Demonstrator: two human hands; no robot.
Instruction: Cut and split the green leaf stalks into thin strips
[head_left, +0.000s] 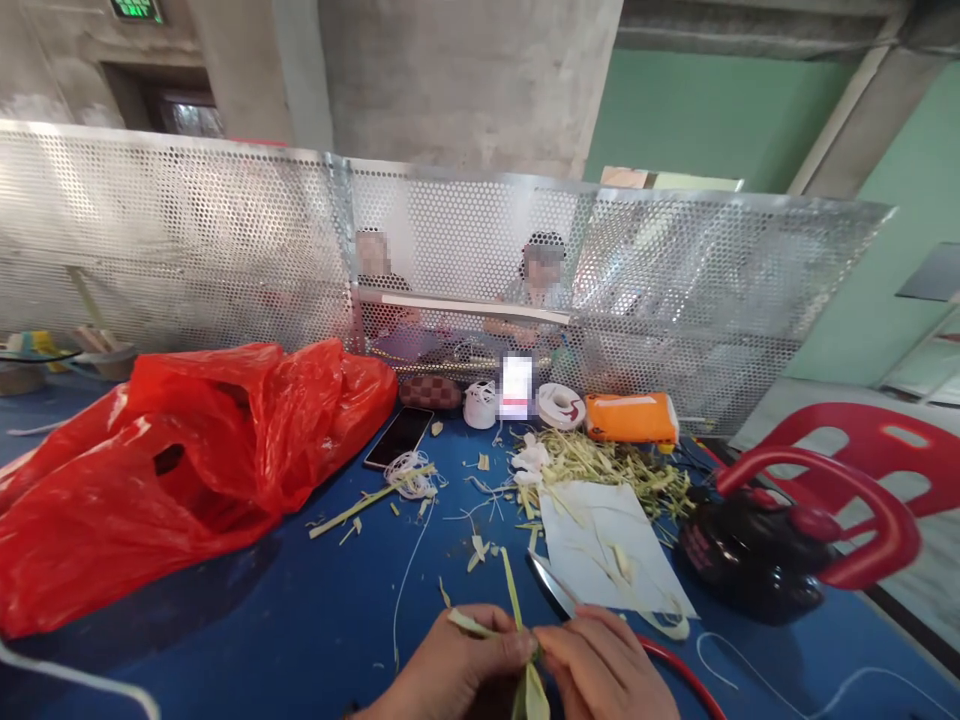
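Observation:
Low in the head view, my left hand point(472, 660) pinches pale green plant strips point(511, 590), which look like dried leaf or husk. One strip points up from between the fingers, and a wider piece hangs below them. My right hand point(607, 665) meets the left one at the same spot, its fingertips closed on the strips. A pointed metal blade point(551, 585) lies just beyond my right hand, which hides part of it. A red curved handle point(679, 670) shows on the other side of that hand; whether it joins the blade is hidden.
A red plastic bag point(210, 450) spreads over the left. Ahead lie a phone point(401, 438), tangled white string point(412, 474), a tape roll point(561, 405) and an orange packet point(631, 417). Plant scraps point(600, 460) lie near white paper point(600, 540). A dark kettle point(757, 555) stands right.

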